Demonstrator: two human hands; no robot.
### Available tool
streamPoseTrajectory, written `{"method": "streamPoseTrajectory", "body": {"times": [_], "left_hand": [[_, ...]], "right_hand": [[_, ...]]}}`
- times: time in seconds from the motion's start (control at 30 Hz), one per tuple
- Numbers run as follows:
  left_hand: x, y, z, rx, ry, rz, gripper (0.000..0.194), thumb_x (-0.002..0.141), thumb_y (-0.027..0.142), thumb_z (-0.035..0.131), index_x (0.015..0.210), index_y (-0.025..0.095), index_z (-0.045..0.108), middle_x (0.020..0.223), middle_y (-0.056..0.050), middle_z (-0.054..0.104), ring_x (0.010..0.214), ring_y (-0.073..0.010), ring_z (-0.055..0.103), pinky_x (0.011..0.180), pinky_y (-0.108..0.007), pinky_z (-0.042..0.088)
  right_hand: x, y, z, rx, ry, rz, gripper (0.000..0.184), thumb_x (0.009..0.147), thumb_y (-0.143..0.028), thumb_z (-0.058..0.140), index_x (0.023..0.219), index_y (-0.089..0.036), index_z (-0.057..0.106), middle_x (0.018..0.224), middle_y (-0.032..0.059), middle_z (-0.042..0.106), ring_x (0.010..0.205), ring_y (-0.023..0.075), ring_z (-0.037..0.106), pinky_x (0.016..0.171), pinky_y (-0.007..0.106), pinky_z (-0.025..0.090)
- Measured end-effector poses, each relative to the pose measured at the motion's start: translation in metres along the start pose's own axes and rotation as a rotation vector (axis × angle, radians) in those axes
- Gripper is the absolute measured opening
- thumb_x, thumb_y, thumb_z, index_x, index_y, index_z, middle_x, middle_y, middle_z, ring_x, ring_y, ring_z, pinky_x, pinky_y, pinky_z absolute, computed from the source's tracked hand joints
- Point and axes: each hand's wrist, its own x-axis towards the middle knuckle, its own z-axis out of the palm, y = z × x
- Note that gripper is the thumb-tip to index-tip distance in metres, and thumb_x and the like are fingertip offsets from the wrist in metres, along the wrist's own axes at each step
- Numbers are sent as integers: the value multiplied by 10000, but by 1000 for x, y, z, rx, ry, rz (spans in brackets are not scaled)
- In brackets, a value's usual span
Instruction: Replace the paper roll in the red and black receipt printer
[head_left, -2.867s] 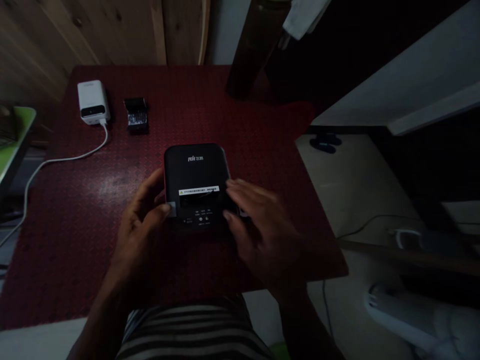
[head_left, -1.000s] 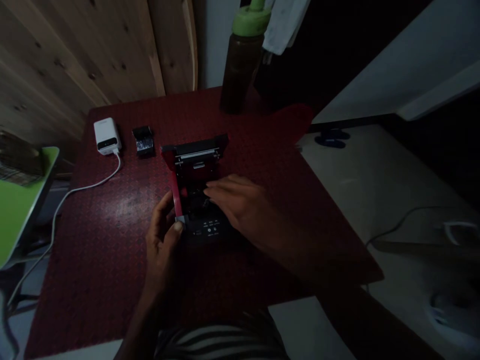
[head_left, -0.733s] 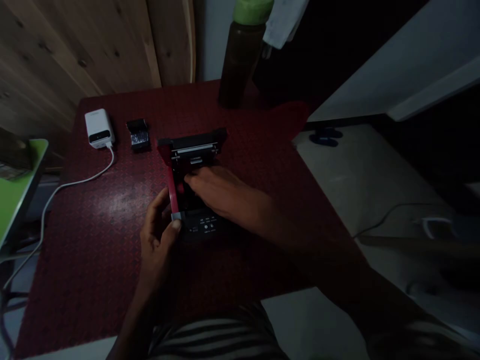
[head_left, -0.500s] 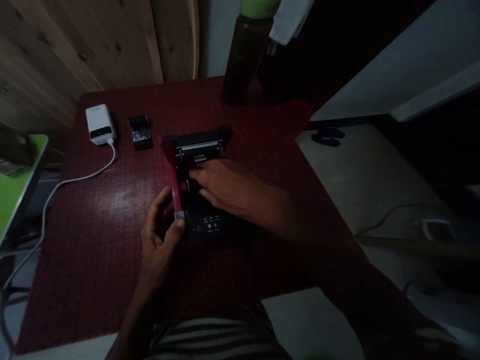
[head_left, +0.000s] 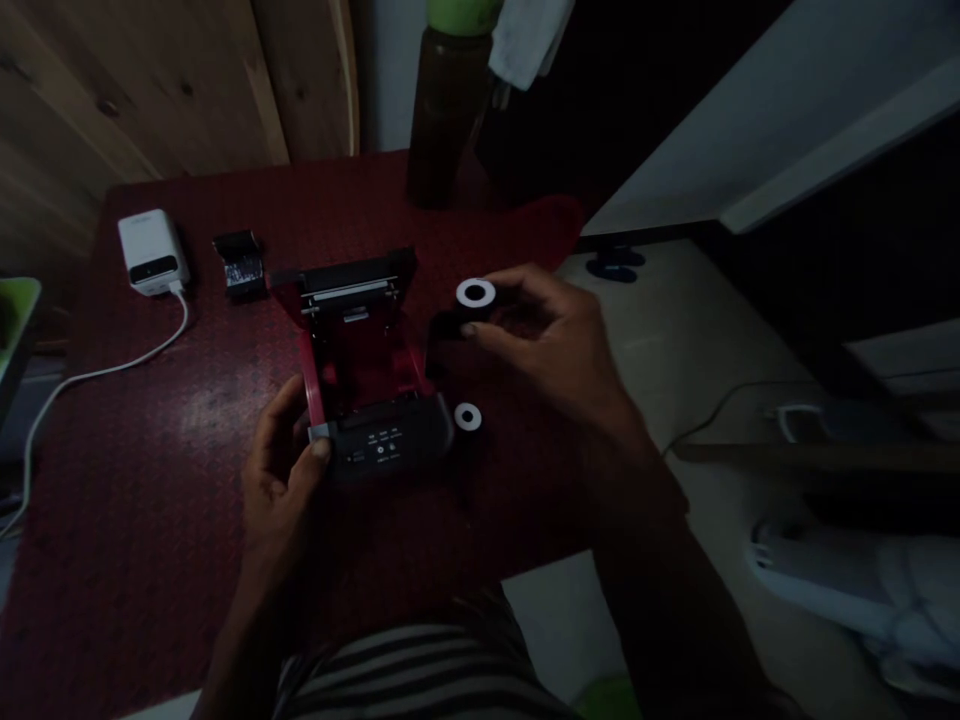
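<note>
A small black printer (head_left: 367, 395) with a red inside stands open on the dark red table (head_left: 150, 420), its lid tipped up at the back. My left hand (head_left: 281, 470) grips the printer's front left corner. My right hand (head_left: 551, 335) is raised to the right of the printer and pinches a dark roll holder with a white ring end (head_left: 475, 295). A second white ring end (head_left: 467, 417) shows by the printer's front right corner. The printer's red bay looks empty.
A white power bank (head_left: 152, 252) with a white cable (head_left: 97, 370) lies at the table's far left, a small black part (head_left: 238, 264) next to it. A dark bottle with a green cap (head_left: 446, 100) stands at the back. A beige surface (head_left: 697, 360) lies to the right.
The printer's lid went from shut to open. My right hand reached into the bay and has come out to the right holding the roll holder. My left hand stayed on the front corner.
</note>
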Motion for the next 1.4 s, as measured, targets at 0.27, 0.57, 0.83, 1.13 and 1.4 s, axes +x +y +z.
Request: {"method": "streamPoseTrajectory", "body": {"times": [0.27,0.57,0.83,1.13,1.4], "left_hand": [[2,-1,0,5,21,19,539,1009,415,860,1539,369,776,1614,-48,731,1512,-319,676,1192,-391,596],[1,4,0,55,8,16,530,1013,421,832,1536,361,771,1614,-52,719,1524,-348,662,1234,-441,581],[-1,11,2,55,18,-85,516,1017,435,824,1530,430,766,1627,-4,710,1533,-381,657,1240,-501,594],[1,6,2,-8,3,-47,554,983,451,885,1526,408,782,1601,-21,744,1467,-347,713,1121,-420,657],[-1,0,0,-43,-19,1,565,1020,451,868,1563,349,748,1633,-64,720,1497,-326,699,1157,-384,624]], "right_hand": [[1,65,54,57,-64,127,220,907,-204,819,1117,-227,755,1146,43,854,1080,244,797,978,404,613],[-18,67,37,28,-108,147,521,858,-110,818,1360,-237,758,1396,89,841,1227,261,811,1083,465,650],[-90,37,-4,-16,-223,243,404,887,-134,778,1261,-278,830,1283,62,857,1074,244,820,901,403,679],[-88,8,-2,-22,-173,231,279,971,-222,765,1231,-308,819,1268,38,892,1196,293,845,1088,520,666],[-17,-72,2,-357,-462,-354,334,1067,-99,678,1348,-243,787,1291,79,851,1184,299,786,1100,496,645]]}}
